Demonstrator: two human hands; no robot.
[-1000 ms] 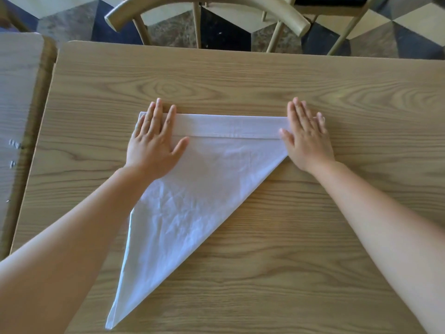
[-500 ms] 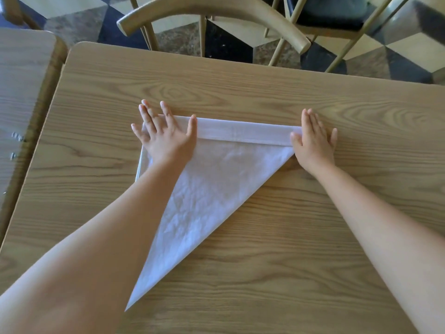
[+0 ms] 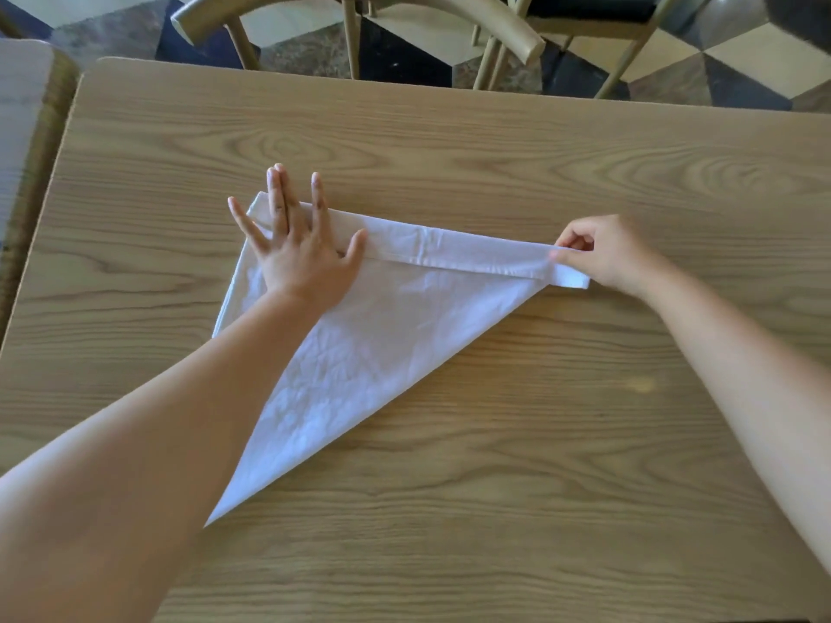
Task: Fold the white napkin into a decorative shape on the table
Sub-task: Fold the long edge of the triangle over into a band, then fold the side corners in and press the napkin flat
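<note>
The white napkin [image 3: 382, 335] lies on the wooden table [image 3: 539, 442] as a triangle, its point toward me at the lower left. A narrow band is folded over along its far edge. My left hand [image 3: 301, 249] lies flat with spread fingers on the napkin's left corner and presses it down. My right hand [image 3: 602, 254] pinches the right end of the folded band between thumb and fingertips. My left forearm covers part of the napkin's left edge.
A curved wooden chair back [image 3: 359, 11] stands just past the table's far edge, with a second chair [image 3: 607, 20] behind it on a chequered floor. Another wooden table [image 3: 22, 128] adjoins on the left.
My right hand has gone from lying flat on the right corner to pinching the band's end. My left hand stays flat on the left corner. The view has shifted.
</note>
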